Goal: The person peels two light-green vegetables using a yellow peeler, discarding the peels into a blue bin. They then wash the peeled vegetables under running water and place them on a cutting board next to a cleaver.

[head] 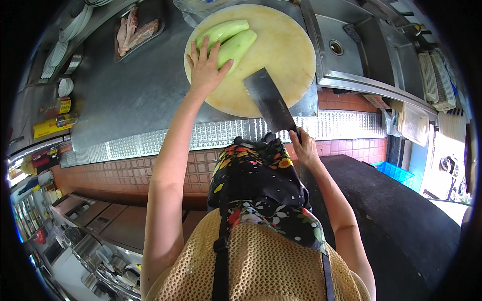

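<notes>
Two pale green peeled gourds, an upper one (226,29) and a lower one (241,43), lie side by side on a round, yellowish cutting board (286,49). My left hand (207,69) rests with spread fingers on their left ends, not closed around either. My right hand (305,146) grips the handle of a broad dark cleaver (270,99). The blade's far end is over the board's near right part, apart from the gourds, and its near part reaches past the board's edge. Whether the blade touches the board I cannot tell.
Left of the board, a metal tray (160,28) with raw meat (141,34) stands on the metal counter (124,98). A steel sink (339,64) adjoins on the right. White plates (66,87) and a yellow box (51,128) are at the far left.
</notes>
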### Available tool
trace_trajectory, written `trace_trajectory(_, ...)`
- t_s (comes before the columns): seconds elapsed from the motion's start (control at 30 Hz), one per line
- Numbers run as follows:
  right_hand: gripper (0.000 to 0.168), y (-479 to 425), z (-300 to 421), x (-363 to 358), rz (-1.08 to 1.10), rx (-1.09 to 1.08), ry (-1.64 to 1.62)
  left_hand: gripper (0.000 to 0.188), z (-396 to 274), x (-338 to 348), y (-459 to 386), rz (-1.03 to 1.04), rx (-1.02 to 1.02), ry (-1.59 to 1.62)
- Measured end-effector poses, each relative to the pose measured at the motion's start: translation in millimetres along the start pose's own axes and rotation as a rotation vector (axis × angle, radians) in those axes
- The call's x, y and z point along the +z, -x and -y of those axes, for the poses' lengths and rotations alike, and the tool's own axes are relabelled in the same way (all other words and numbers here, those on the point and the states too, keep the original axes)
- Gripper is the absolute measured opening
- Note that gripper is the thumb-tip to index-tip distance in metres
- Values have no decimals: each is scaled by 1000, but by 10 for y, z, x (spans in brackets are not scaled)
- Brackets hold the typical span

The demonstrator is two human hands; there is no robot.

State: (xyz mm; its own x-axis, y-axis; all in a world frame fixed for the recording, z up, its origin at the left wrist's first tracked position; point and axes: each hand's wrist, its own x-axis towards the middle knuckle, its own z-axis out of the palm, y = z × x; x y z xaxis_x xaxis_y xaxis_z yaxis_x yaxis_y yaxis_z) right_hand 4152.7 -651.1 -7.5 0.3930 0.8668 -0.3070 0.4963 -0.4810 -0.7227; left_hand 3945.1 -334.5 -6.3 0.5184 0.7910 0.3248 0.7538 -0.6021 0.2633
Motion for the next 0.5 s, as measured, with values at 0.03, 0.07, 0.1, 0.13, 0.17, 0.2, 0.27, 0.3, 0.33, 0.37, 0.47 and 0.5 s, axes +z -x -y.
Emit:
trace_trajectory(0.03,42,8,-25,37,13,7,2,70,-11,-6,-4,11,-4,-8)
trace_trajectory(0.07,43,-5,-139,78,20,11,-34,71,-21,-12,-9,21,-7,-16)
trace_trajectory(0.1,43,-3,-139,44,57,85,-122,71,-15,-25,-2,30,-15,-14)
trace_trajectory(0.13,43,5,-140,5,93,160,-211,72,-7,-38,4,38,-22,-12)
trace_trajectory(0.17,43,17,-135,-33,130,235,-299,72,5,-54,9,47,-29,-10)
trace_trajectory(0.2,41,50,-72,-117,107,268,-378,72,9,-58,17,48,-29,-13)
trace_trajectory(0.27,40,-32,-204,-229,16,251,-380,72,22,-69,32,51,-27,-18)
trace_trajectory(0.3,41,-80,-226,-315,-17,254,-364,72,18,-70,45,53,-32,-20)
trace_trajectory(0.33,41,-127,-298,-369,-28,241,-360,73,8,-80,63,54,-35,-21)
trace_trajectory(0.37,41,-172,-375,-406,-39,227,-356,73,1,-89,73,56,-38,-23)
trace_trajectory(0.47,46,-179,-580,-339,-95,178,-168,73,-8,-71,72,38,-11,-11)
trace_trajectory(0.5,48,-180,-515,-317,-112,141,-110,73,10,-63,88,32,-6,10)
